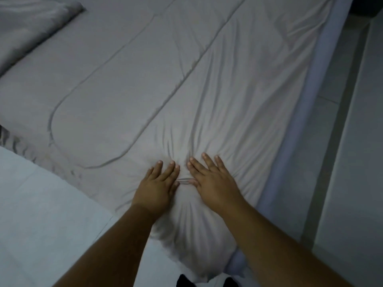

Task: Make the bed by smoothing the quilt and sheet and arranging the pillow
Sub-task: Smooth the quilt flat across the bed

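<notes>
Forearms come in from the bottom edge, both bare, angled toward mid-frame. L hand and R hand lie palms-down on the grey quilt, fingers straight and a bit spread. They grip nothing and just press flat. Thumbs nearly meet, w/ a small pinched ridge of cloth btwn them. Creases fan out from under the hands, mostly up and to the R.

Quilt covers most of the bed. Its near end bulges in a rounded puff under and below the wrists. Stitched channel lines run diagonally up the middle, and that part lies fairly flat. Quilt's L edge, gathered and ruffled, runs diagonally across the pale sheet, which is bare at bottom L. Along the R edge a bluish strip of sheet shows beside the quilt, then the bed side drops to the floor, a light strip w/ open room along the whole R side.

Top L corner: a bunched grey cloth, well apart from the hands; pillow or folded quilt, can't tell. Two dark shapes at the bottom edge, unclear.
</notes>
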